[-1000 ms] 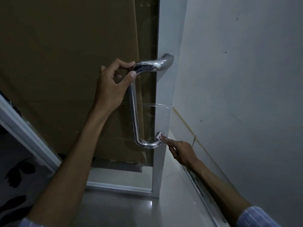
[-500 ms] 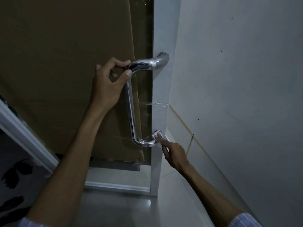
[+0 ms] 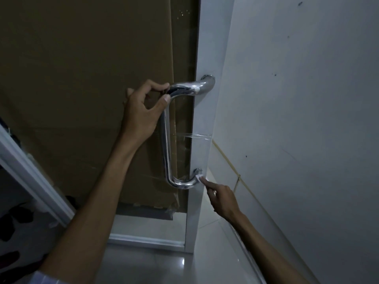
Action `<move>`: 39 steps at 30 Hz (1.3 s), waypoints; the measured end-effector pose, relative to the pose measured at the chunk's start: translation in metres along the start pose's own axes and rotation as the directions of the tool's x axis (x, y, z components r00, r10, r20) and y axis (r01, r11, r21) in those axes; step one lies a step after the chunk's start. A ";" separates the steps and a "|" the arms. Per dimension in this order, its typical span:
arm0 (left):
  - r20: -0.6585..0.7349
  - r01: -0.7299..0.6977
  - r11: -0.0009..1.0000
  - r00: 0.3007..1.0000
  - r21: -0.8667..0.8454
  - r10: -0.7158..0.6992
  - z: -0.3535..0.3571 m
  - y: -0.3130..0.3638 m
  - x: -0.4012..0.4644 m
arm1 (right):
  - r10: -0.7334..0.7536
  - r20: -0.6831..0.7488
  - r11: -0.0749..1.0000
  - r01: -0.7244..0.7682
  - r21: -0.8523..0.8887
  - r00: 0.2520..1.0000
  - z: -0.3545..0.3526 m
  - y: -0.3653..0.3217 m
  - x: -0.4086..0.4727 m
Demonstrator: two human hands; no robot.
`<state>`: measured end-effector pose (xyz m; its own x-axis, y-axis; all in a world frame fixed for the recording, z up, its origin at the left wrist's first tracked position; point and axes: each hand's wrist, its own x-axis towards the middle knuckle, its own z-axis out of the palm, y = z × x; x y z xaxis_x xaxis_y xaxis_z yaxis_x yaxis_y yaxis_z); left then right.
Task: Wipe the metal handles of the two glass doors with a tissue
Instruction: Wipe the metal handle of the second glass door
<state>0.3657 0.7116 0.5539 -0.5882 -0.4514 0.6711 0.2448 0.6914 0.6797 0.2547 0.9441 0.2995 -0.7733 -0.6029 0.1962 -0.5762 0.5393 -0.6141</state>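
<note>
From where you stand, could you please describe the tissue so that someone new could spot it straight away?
Find the glass door backed with brown cardboard, then the shiny metal handle running down its right edge. Follow that handle to its lower curved end by the white frame. There the right hand presses a small white tissue against the metal, the only soft white scrap on it.

There was only one view, from the person's head. It looked forward and down along both forearms, close to the door handle (image 3: 170,138), with the wall (image 3: 297,119) at the right and the floor (image 3: 143,265) low in the picture.
</note>
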 end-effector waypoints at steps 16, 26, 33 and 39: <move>0.136 -0.076 0.995 0.987 -0.069 0.084 -0.015 0.032 -0.001 | 0.240 -0.114 0.344 0.025 0.938 0.964 -0.152 -0.224 0.014; 0.324 0.127 0.920 0.946 -0.371 0.000 -0.036 0.034 0.036 | 0.178 -0.320 0.649 0.133 0.749 0.931 -0.149 -0.285 0.028; -0.003 -0.097 0.971 0.995 0.217 0.100 -0.023 0.026 0.100 | 0.225 -0.576 0.893 0.069 0.444 0.786 -0.168 -0.270 0.030; 0.329 -0.099 0.972 0.944 0.212 0.024 0.015 0.047 0.106 | 0.267 -0.613 0.907 0.021 0.421 0.744 -0.174 -0.275 0.030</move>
<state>0.3029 0.7047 0.6522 -0.8031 -0.2237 0.5523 0.1326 0.8365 0.5316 0.3437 0.8801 0.6074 -0.8912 0.0561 0.4501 -0.4273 0.2293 -0.8746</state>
